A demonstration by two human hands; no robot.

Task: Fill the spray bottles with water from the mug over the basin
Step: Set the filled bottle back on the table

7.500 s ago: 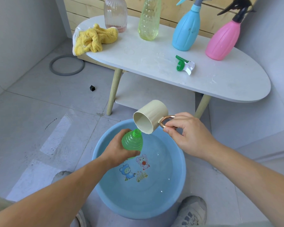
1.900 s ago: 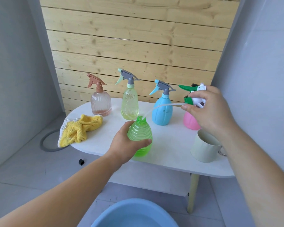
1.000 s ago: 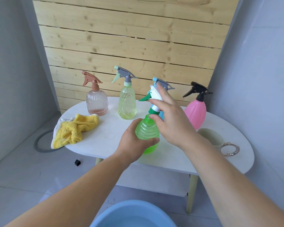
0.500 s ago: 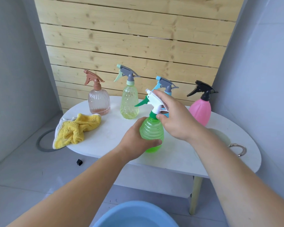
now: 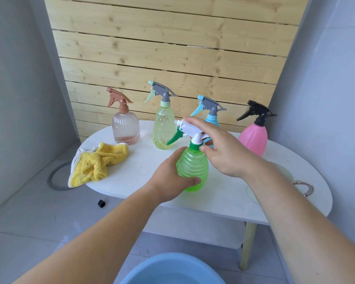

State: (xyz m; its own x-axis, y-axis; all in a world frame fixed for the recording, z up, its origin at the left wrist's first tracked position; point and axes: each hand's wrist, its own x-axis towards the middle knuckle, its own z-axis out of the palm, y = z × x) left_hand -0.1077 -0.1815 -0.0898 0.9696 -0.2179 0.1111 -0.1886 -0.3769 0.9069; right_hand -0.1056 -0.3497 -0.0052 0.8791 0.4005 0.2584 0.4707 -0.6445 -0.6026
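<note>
Green ribbed plastic, the spray bottle [image 5: 193, 171] is standing near the front edge of the table [image 5: 223, 198]. The left hand [image 5: 168, 181] is gripping its belly; the right hand [image 5: 219, 149] is pinching the collar of the spray head [image 5: 190, 130] on its neck. Likely full, it is probably feeling heavy, thin-walled and wet, so the ribs and the collar are offering the surest hold.

One head-worn view looks forward-down, close over the table [image 5: 143, 177].

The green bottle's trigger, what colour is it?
Green trigger, on a white spray head; head view.
</note>
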